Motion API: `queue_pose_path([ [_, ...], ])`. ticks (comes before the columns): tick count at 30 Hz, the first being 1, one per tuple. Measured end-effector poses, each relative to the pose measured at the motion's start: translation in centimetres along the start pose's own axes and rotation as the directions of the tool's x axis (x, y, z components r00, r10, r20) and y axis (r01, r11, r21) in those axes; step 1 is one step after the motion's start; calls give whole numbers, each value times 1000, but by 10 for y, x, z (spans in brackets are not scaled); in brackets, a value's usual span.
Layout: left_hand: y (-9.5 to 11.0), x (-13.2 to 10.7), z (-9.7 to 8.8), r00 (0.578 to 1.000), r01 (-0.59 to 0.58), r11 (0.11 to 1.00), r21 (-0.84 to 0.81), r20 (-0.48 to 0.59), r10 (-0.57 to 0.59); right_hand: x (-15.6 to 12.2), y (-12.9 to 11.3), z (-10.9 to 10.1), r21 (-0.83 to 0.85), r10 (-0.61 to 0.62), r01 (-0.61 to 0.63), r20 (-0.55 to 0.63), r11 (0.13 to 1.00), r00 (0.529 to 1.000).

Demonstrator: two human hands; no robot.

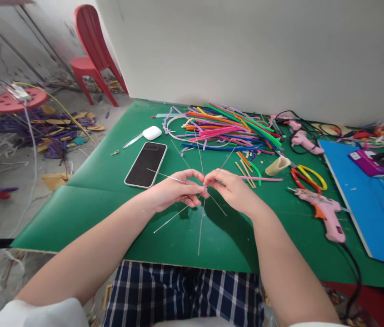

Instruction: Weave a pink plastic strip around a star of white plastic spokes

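Pinches, with fingertips of left hand [178,188] and right hand [234,190] close together, the meeting point of a star of thin metal wires [201,229] at the centre of the frame, over the green surface [86,213]. Has a pink pipe cleaner [263,179] jutting out right of the right hand, gripped or loose: cannot tell which. Shows a smartphone [146,164] left of centre, a heap of coloured pipe cleaners [222,131] at upper centre, pliers [303,181] and a pink hot glue gun [328,213] at right.

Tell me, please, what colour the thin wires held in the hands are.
The thin wires are silvery grey, best seen in the head view.
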State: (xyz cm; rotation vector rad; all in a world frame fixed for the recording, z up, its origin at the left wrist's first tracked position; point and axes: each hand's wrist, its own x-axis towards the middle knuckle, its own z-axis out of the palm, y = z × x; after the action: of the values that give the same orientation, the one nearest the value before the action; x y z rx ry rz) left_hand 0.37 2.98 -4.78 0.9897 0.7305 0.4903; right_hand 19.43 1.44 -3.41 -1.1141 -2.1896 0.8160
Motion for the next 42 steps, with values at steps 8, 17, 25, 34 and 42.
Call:
queue_pose_path([
  [8, 0, 0, 3, 999, -49, 999, 9, -4, 49, 0, 2, 2, 41, 1, 0, -27, 999, 1000],
  [17, -1, -1, 4, 995, -93, 995, 46, -14, 94, -1, 0, 1, 25, -5, 5, -30, 1000, 1000],
  [25, -1, -1, 6, 988, -147, 986, 75, -42, 151, 0, 1, 1, 18, -13, 14, -54, 1000, 998],
  [34, -4, -1, 10, 978, -178, 975, 136, -80, 190, -1, 4, 0, -33, -19, 17, -64, 999, 998],
  [42, -1, -3, 14, 962, -210, 959, 192, -134, 237, -1, 0, 0, -42, -16, 13, -77, 999, 997],
])
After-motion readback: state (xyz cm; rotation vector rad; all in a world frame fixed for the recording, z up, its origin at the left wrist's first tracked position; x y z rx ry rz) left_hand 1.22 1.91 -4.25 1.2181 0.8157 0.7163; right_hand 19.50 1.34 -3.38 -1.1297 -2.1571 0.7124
